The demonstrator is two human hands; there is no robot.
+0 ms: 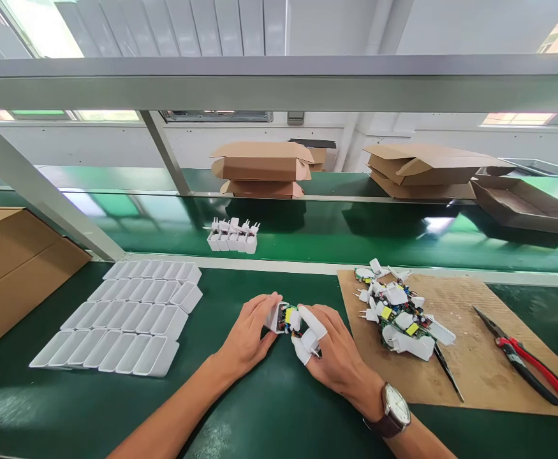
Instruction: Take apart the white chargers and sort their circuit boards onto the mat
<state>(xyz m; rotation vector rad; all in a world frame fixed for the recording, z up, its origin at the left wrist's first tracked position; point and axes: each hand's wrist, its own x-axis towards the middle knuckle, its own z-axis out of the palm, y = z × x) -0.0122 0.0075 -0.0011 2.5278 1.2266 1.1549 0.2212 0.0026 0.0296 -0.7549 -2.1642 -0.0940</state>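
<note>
Over the middle of the green bench, my left hand (252,328) is closed around a white plastic casing (273,318). My right hand (338,347), with white coverings on thumb and forefinger, grips a small circuit board (292,318) with a yellow component and a white plug part (310,341). The board's left end sits at the casing's open mouth, partly inside it. How deep it goes is hidden. Rows of similar open white casings (130,319) lie left of my hands. On the right, a pile of circuit boards with white plug parts (398,312) rests on a cardboard sheet (470,376).
Red-and-black long-nose pliers (522,357) and a thin dark tool (448,373) lie on the cardboard. Several casings with plug parts (232,237) stand on the green strip behind. Cardboard boxes (262,162) are at the back, and a large carton (20,274) is at left.
</note>
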